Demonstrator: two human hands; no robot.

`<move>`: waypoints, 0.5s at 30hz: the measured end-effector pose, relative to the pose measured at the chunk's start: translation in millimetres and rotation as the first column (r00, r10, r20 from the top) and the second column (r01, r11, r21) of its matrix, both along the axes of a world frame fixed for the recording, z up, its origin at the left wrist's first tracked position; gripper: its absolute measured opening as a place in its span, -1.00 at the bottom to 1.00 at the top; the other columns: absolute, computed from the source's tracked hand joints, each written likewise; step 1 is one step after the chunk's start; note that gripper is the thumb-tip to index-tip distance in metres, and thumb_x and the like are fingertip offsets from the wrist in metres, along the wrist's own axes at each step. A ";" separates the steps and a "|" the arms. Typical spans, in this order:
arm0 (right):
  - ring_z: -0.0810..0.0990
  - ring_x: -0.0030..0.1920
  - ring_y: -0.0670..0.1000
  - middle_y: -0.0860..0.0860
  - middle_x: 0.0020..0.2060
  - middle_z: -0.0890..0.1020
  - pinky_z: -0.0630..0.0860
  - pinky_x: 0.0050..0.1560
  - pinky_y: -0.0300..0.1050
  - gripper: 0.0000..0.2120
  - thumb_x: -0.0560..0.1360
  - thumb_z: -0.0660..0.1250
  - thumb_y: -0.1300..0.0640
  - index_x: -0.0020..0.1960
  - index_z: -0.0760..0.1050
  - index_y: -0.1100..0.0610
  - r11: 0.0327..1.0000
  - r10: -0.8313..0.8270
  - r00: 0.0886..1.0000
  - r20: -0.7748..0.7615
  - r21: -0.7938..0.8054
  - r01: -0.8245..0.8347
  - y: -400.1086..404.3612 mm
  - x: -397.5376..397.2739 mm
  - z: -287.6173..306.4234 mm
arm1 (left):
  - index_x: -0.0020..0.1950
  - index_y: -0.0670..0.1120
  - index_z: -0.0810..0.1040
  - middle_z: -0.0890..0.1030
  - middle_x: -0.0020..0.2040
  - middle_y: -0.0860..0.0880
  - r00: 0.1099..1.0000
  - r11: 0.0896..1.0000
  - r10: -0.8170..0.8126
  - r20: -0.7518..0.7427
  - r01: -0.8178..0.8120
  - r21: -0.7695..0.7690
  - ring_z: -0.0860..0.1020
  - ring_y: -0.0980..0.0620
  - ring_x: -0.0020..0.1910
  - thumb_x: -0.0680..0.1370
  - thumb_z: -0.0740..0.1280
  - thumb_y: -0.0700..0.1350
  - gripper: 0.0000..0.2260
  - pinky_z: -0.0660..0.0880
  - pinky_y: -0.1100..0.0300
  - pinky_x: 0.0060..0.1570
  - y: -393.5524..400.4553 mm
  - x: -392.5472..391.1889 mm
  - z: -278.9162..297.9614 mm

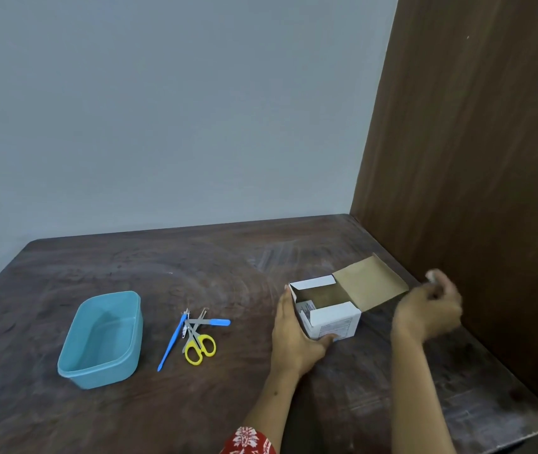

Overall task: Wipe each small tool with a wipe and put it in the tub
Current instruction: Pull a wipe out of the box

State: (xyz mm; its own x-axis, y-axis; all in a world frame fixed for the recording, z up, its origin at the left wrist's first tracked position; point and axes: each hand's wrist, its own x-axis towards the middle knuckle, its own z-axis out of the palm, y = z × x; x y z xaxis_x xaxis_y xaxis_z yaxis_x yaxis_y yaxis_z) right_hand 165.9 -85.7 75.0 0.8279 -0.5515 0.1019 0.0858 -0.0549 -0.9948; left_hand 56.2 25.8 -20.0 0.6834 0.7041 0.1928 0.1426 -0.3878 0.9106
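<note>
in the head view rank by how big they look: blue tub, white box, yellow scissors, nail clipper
1. blue tub
2. white box, counted with its open flap; without the flap it is clearly smaller than the tub
3. yellow scissors
4. nail clipper, smallest

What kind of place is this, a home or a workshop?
Probably a room in a home, though I cannot be sure. A worn dark wooden table stands in a corner, between a plain grey-blue wall and a brown wood-grain panel. Only small grooming tools lie on it.

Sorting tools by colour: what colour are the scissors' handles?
Yellow; the scissors show clearly in the head view.
</note>
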 end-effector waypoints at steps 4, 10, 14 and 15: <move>0.56 0.11 0.00 0.01 0.04 0.58 0.47 0.17 -0.04 -0.78 0.57 0.21 0.03 0.05 0.50 0.16 0.810 0.306 0.905 -0.296 0.581 -0.084 -11.4 11.8 -16.5 | 0.51 0.00 0.06 0.26 0.45 0.06 1.000 1.000 0.003 0.000 -0.003 0.002 0.27 0.10 0.42 0.15 0.59 0.04 0.06 0.27 0.09 0.41 -0.5 0.3 -1.1; 0.60 -0.15 -0.13 -0.06 -0.19 0.68 0.45 -0.11 -0.22 -0.76 0.51 0.28 -0.02 -0.21 0.61 0.08 0.690 0.537 0.842 0.050 0.549 -0.472 12.7 -13.5 10.4 | 0.50 -0.04 0.08 0.30 0.43 0.05 1.000 1.000 -0.015 0.022 0.015 0.025 0.30 0.10 0.40 0.16 0.59 0.02 0.04 0.29 0.13 0.40 0.3 -0.8 0.0; 0.65 -0.19 -0.07 -0.02 -0.29 0.70 0.54 -0.10 -0.20 -0.93 0.40 0.43 0.20 -0.25 0.65 0.08 0.767 0.569 0.806 0.164 0.248 -0.592 29.3 -39.8 5.5 | 0.48 -0.04 0.12 0.36 0.37 0.08 0.999 0.999 -0.005 0.036 0.003 0.045 0.33 0.20 0.33 0.15 0.59 0.01 0.01 0.26 0.37 0.30 0.1 -1.9 0.4; 0.65 -0.21 -0.09 -0.01 -0.29 0.70 0.54 -0.14 -0.24 -0.94 0.39 0.44 0.20 -0.23 0.65 0.07 0.770 0.593 0.789 0.165 0.171 -0.614 30.9 -43.9 2.1 | 0.48 -0.06 0.12 0.35 0.38 0.08 0.999 0.999 -0.005 0.036 0.003 0.052 0.32 0.21 0.34 0.16 0.59 0.01 0.01 0.24 0.39 0.29 -0.3 -2.0 0.9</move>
State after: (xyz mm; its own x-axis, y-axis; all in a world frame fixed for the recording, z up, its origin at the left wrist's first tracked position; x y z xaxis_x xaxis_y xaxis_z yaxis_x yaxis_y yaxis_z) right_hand 122.0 -54.8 77.2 0.9891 0.0418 0.1411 0.1269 0.2433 -0.9616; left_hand 54.2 25.5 -19.2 0.6784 0.6895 0.2535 0.1085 -0.4353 0.8937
